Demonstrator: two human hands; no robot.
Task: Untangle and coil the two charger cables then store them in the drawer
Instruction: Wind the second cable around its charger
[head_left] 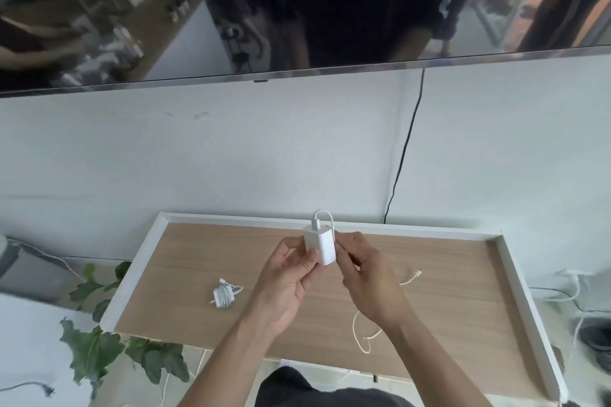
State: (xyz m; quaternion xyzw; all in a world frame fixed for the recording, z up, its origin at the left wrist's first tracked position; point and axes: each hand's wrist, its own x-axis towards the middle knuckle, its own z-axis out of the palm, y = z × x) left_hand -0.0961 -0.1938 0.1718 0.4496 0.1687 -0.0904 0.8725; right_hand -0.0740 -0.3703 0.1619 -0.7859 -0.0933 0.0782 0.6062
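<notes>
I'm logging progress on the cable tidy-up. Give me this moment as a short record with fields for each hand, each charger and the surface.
left hand: grips the white adapter
right hand: pinches the loose cable beside the adapter
loose cable: plugged into the adapter's top, trails uncoiled onto the surface
coiled charger: wrapped, lying on the surface left of the hands, untouched
surface: wooden, with a white raised rim
progress: one charger coiled, one not yet
</notes>
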